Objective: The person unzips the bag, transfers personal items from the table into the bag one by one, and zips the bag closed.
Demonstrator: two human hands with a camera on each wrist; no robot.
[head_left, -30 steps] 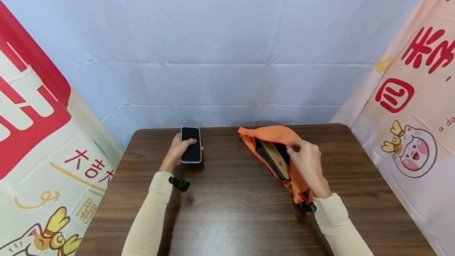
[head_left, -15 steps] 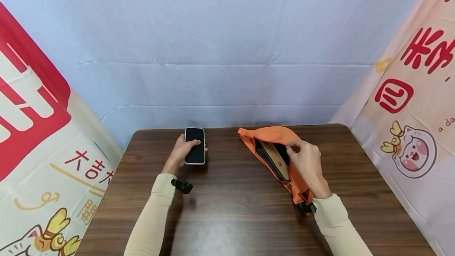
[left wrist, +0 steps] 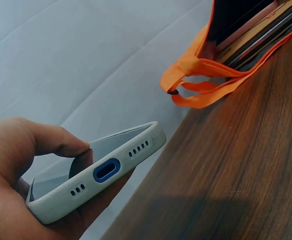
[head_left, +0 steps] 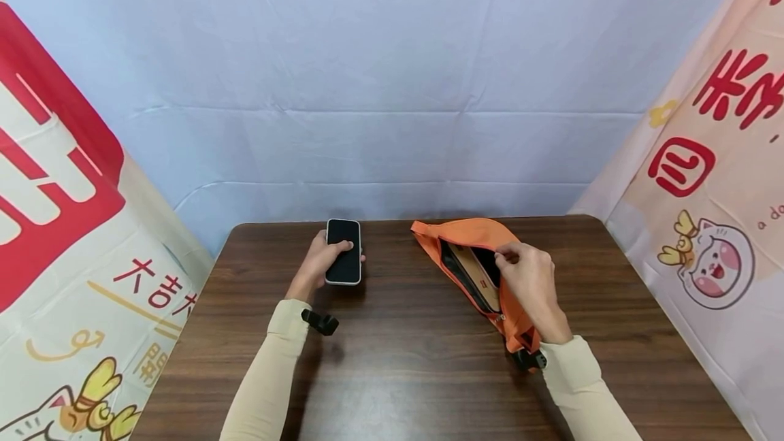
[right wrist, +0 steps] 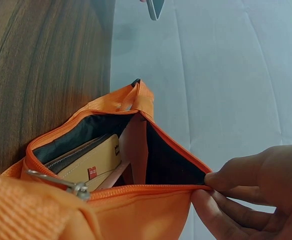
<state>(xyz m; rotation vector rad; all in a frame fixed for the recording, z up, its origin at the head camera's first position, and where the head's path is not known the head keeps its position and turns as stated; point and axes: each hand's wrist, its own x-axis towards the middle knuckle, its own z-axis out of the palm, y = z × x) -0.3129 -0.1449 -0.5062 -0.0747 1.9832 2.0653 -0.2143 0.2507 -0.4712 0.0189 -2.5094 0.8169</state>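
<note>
Left grip (head_left: 314, 262) curled round a phone (head_left: 344, 269), its thumb across the dark screen and fingers behind; the phone, in a pale case (left wrist: 51, 207), is held screen upward above the far left part of the bench (head_left: 398, 359). A blue-ringed port (left wrist: 107, 170) between two rows of small holes faces the left wrist camera. Right grip (head_left: 529, 274) pinching, between thumb and fingers, the edge of an orange bag (head_left: 474, 229), which rests toward the right of the bench, mouth gaping. Within the bag: a tan item (right wrist: 105, 154) bearing a small red label (right wrist: 92, 173), and beside it a pinkish flat piece (right wrist: 134, 142). A metal zip pull (right wrist: 78, 190) lies at the mouth's near end. Phone and bag stand apart. Pale cloth (head_left: 367, 87) hangs behind the bench.
</note>
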